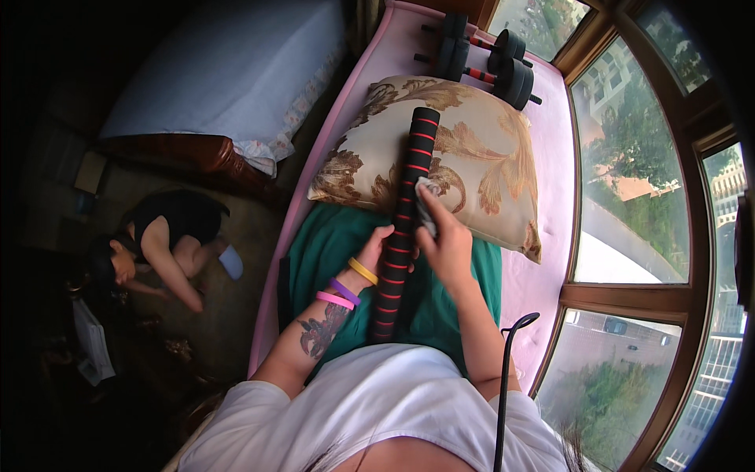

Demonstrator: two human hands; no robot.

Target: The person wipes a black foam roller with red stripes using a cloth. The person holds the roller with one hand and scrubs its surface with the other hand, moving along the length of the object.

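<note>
A long black foam-covered bar (404, 212) with red rings slants from my waist up over a patterned pillow (491, 161). My left hand (374, 253) is closed round the bar's middle from the left side, with yellow, purple and pink wristbands on that arm. On the other side, my right hand (450, 242) pinches a crumpled grey-white cloth (425, 208) and presses it against the bar above the left hand. Green fabric (330, 236) lies beneath both forearms. Part of the cloth is hidden by the right fingers.
Two black dumbbells with red grips (480, 75) lie beyond the pillow on a pink padded surface (543, 197). Wood-framed windows (629, 157) line the right side. At left are a blue-covered bed (228, 71) and a person (169, 236) crouching on the floor. A black cable (503, 377) hangs near my right arm.
</note>
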